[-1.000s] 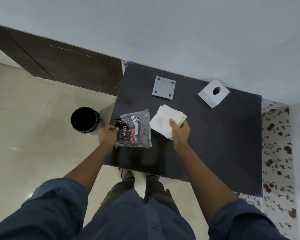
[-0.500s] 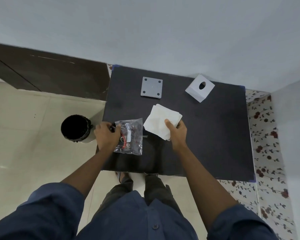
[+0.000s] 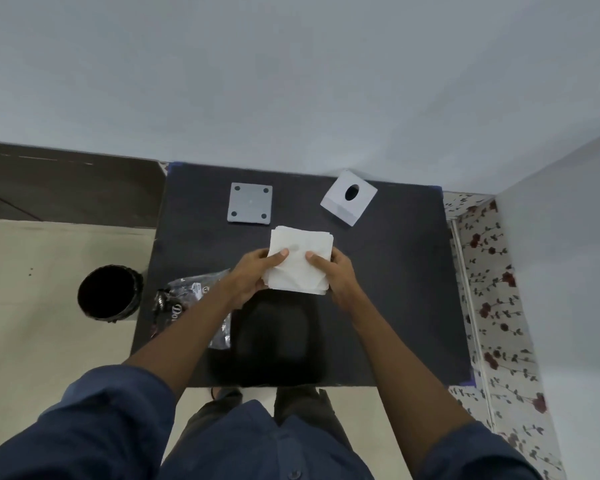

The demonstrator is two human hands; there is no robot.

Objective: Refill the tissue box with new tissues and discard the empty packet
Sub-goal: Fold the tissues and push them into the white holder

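Dark counter (image 3: 395, 289) fills a corner, with grey wall behind and to the right and pale tiled floor on the left. We note one change: the left hand (image 3: 253, 282) has let go of the empty packet (image 3: 187, 299) and joined the right hand (image 3: 336, 275) on the tissue stack (image 3: 300, 261). Each grip now pinches the stack from its own side, thumbs on top, fingers underneath. The packet lies slack near the counter's left edge, partly under the left forearm, not yet discarded. The tissue box (image 3: 349, 197) sits tilted at the far right of the counter, well apart from the stack, its round opening showing. A grey square plate (image 3: 250, 203), which we judge to be the box's base, lies flat just beyond the stack.

We judge that loading the tissues comes next and that the packet follows. Open counter lies between stack and box, so the path is unobstructed. The black bin (image 3: 110, 292) stands on the floor just beside the left edge, close to the packet.
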